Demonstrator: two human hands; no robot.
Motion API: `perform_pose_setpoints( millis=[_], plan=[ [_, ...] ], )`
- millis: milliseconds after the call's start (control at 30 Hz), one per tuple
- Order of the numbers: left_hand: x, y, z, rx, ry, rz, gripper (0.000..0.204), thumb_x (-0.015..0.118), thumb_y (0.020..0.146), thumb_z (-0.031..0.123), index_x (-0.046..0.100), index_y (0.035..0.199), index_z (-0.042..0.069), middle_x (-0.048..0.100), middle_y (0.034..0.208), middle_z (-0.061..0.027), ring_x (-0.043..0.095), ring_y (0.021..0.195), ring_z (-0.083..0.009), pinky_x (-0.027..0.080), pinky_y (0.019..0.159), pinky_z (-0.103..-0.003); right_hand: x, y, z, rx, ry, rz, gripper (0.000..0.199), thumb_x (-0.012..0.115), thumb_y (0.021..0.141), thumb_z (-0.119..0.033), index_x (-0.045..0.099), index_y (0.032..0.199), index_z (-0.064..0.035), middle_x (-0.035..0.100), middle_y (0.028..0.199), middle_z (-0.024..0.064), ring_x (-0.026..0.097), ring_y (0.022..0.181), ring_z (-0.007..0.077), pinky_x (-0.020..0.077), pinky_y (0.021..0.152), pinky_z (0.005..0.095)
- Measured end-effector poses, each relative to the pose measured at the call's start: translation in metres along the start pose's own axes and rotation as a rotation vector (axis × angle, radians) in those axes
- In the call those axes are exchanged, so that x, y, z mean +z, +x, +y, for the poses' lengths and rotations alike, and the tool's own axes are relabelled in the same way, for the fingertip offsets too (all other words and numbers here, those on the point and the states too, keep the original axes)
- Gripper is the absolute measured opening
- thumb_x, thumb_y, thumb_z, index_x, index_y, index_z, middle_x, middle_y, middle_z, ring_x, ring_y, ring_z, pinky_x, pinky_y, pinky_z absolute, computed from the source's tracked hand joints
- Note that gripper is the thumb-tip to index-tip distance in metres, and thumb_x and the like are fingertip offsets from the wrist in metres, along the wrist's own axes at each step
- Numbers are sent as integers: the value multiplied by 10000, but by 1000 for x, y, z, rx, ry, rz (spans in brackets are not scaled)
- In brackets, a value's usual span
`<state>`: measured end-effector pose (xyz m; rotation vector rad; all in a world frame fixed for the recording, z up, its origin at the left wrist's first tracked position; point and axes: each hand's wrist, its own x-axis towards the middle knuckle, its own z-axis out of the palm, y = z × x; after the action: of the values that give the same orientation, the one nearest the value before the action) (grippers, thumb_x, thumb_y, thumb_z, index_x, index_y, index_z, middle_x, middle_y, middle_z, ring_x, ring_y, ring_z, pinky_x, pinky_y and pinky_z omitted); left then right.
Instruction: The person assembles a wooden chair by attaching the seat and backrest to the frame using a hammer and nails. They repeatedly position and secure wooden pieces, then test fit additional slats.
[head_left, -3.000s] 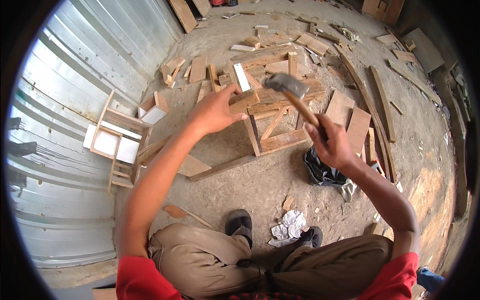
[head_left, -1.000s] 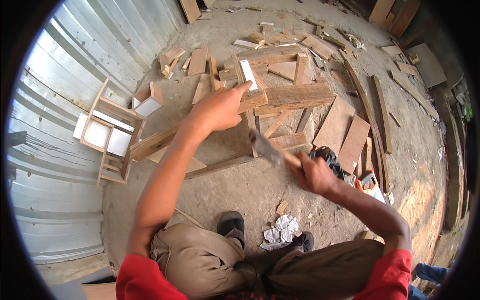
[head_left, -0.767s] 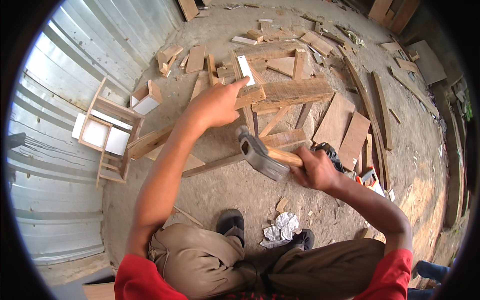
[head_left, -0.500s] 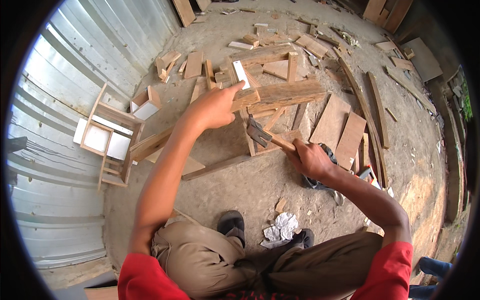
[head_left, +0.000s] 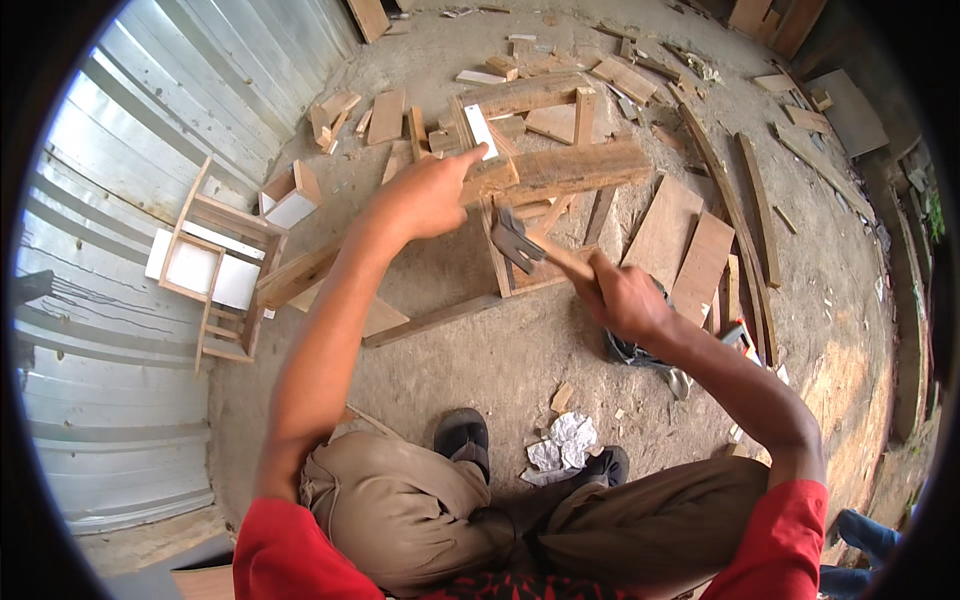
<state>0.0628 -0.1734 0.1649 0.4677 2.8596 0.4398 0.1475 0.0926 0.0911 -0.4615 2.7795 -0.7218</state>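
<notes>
My right hand (head_left: 628, 298) is closed round the wooden handle of a claw hammer (head_left: 518, 245). Its dark metal head hangs just on the near side of a wooden frame (head_left: 530, 97). My left hand (head_left: 425, 200) grips the left end of a short wooden block (head_left: 492, 182), its index finger stretched toward a narrow white strip (head_left: 479, 130). Some of its fingers are hidden behind the wood. Right of the block, a thick rough beam (head_left: 585, 168) lies across the work, and below it stands a box-like wooden part (head_left: 505, 280).
A small wooden frame with white panels (head_left: 228, 275) leans by the corrugated metal wall (head_left: 130, 420) at left. Flat boards (head_left: 664, 225) and long battens (head_left: 757, 210) lie at right. Crumpled paper (head_left: 565, 445) is near my feet; wood offcuts litter the far floor.
The hammer head has shifted slightly right and turned a little, with my right hand moving slightly up and right. My left hand keeps its place on the block. The view has tilted slightly.
</notes>
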Motion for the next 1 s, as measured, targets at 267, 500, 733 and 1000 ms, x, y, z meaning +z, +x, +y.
perform_pose_setpoints(
  millis=[267,500,733,1000],
  plan=[
    [3,-2,-6,6,-30,48,860,624,715,-53,371,1502,182,576,656,-135,579,610,-211,489,659,-389,1,-18,-4,-573,97,332,262,710,835,-137,515,969,-25,581,578,120,629,500,335,516,468,427],
    [-4,-4,0,-1,15,-10,821,598,708,-43,374,1483,109,681,918,-217,671,832,-311,528,770,-422,6,1,22,-179,-74,82,206,615,929,-201,509,921,-24,582,555,93,569,403,261,465,377,427],
    [12,-6,-20,151,-33,168,708,663,777,150,431,1445,127,679,1023,-211,656,963,-320,509,882,-414,68,-36,69,-345,-212,-128,312,649,896,-322,520,967,-47,681,789,143,675,678,361,542,571,448],
    [3,-48,-58,-2,5,134,741,681,803,605,589,1282,47,700,1005,-207,687,952,-311,531,864,-420,127,-38,132,-293,-390,-386,455,594,910,-486,545,1038,-52,646,995,148,654,923,351,539,764,438]
  ],
)
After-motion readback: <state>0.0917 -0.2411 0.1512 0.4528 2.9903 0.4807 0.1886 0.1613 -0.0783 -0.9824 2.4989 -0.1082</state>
